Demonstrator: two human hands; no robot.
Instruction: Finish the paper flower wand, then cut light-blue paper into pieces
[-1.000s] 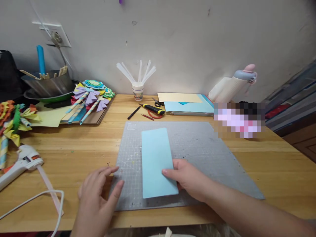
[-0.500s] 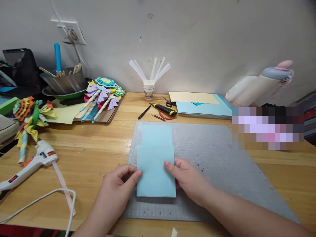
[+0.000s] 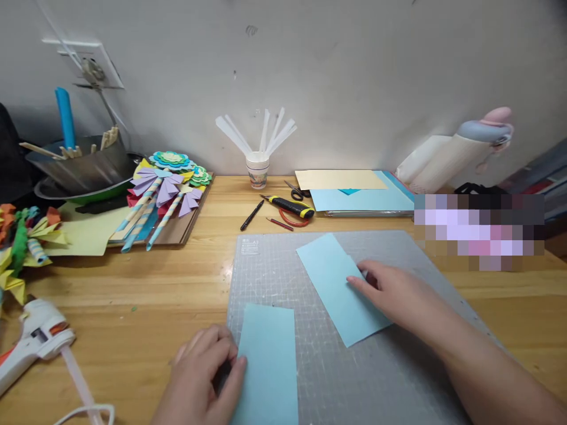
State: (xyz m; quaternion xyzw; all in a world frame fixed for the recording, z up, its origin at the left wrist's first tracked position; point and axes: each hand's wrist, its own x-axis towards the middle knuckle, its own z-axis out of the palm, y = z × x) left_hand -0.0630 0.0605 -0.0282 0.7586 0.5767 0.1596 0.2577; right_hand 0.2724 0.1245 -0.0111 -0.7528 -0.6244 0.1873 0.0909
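Note:
Two light-blue pieces of paper are apart over the grey cutting mat (image 3: 266,277). My left hand (image 3: 204,372) is at the left edge of the nearer blue paper (image 3: 270,366), its thumb on top and its fingers curled at the side. This sheet runs off the bottom of the view. To the right, my right hand (image 3: 390,295) grips the other blue paper (image 3: 336,289) by its right edge, thumb on top and fingers partly hidden. That sheet is tilted, its far end pointing up and left.
Behind the mat lie a black pen (image 3: 252,215), a yellow-black craft knife (image 3: 290,206), scissors (image 3: 296,190) and a paper stack (image 3: 354,200). A paper cup (image 3: 257,171) holds white strips. At left are a glue gun (image 3: 42,330), paper flowers (image 3: 170,168) and a metal pot (image 3: 86,162).
The two blue papers, overlapped before, are now separate. My right hand has moved right and away with one, turning it; my left hand has come nearer with the other. The view has shifted.

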